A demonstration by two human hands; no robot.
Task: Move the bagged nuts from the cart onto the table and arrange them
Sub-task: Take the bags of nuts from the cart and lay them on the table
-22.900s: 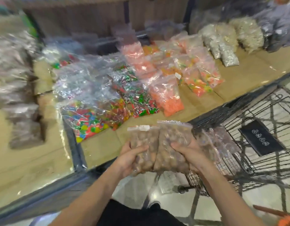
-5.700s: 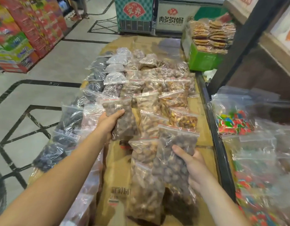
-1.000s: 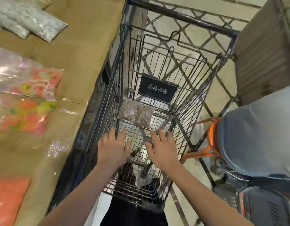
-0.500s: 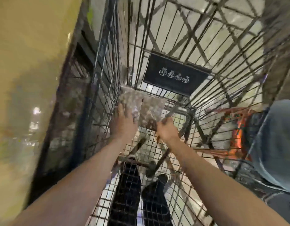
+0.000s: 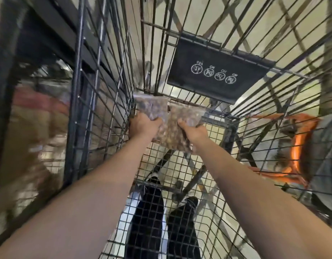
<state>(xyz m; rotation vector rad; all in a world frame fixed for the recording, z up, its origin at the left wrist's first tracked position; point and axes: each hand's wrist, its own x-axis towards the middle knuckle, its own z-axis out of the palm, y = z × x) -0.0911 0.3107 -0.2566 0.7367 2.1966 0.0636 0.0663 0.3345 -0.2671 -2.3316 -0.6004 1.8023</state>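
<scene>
Two clear bags of brown nuts lie side by side at the far end of the wire cart (image 5: 97, 116). My left hand (image 5: 142, 126) grips the left bag of nuts (image 5: 152, 107) at its near edge. My right hand (image 5: 194, 130) grips the right bag of nuts (image 5: 182, 120) from its right side. Both arms reach deep into the cart basket. The table is out of sight apart from a blurred dark frame on the left.
A black plastic flap with white icons (image 5: 217, 71) hangs on the cart's far wall. My dark trousers and shoes (image 5: 161, 217) show through the cart's mesh floor. An orange basket (image 5: 296, 146) and a person in grey stand to the right of the cart.
My hands have reached further into the cart and closed on the two bags, which now sit a little off the mesh floor. The view has moved deeper into the basket.
</scene>
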